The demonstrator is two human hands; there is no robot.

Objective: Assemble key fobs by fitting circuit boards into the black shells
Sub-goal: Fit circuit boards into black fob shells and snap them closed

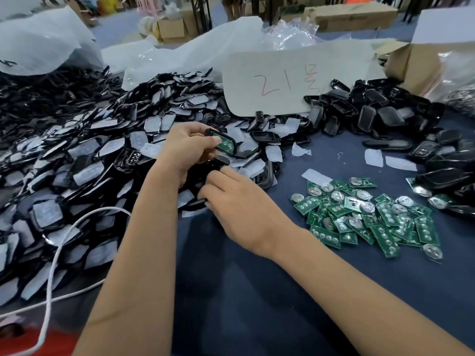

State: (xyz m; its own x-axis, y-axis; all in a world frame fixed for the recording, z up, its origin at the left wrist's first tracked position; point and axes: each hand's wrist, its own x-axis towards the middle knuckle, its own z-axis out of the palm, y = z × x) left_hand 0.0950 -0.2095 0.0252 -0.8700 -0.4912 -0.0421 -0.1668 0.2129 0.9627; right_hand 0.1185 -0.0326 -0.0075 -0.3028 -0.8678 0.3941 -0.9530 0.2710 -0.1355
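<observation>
One light, stiff shell [226,144] with its board sat pinched at the edges in my left grip [189,147], while my right grip [231,199] clutched another shell.

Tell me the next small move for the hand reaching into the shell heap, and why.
Probably lift one loose black shell clear of the heap and bring it up. The left hand already holds a shell with a green board seated in it, open side up, while the right hand curls its fingers at the heap's edge. Whether it has a firm grip is hidden.
</observation>
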